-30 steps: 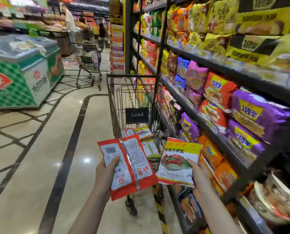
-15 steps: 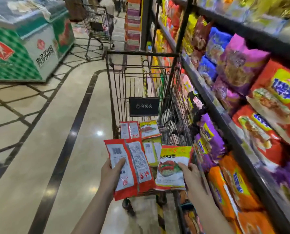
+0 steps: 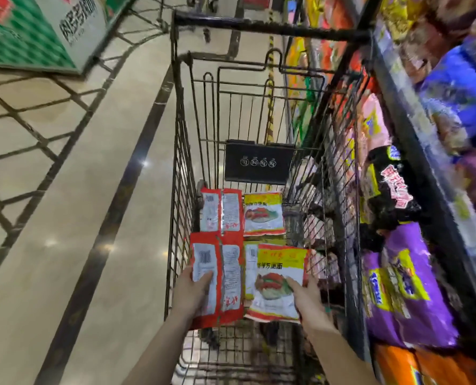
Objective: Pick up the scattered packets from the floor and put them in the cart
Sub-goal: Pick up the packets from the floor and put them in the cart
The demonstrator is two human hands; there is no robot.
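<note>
Left hand grips red packet, right hand yellow packet, above cart.

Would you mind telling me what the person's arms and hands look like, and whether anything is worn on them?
Both forearms are bare as far as the frame shows: no sleeves or gloves. The left hand and the right hand show no rings or watch. Any small marking is lost in motion blur.

Packets lie in the cart, shelves right
</note>
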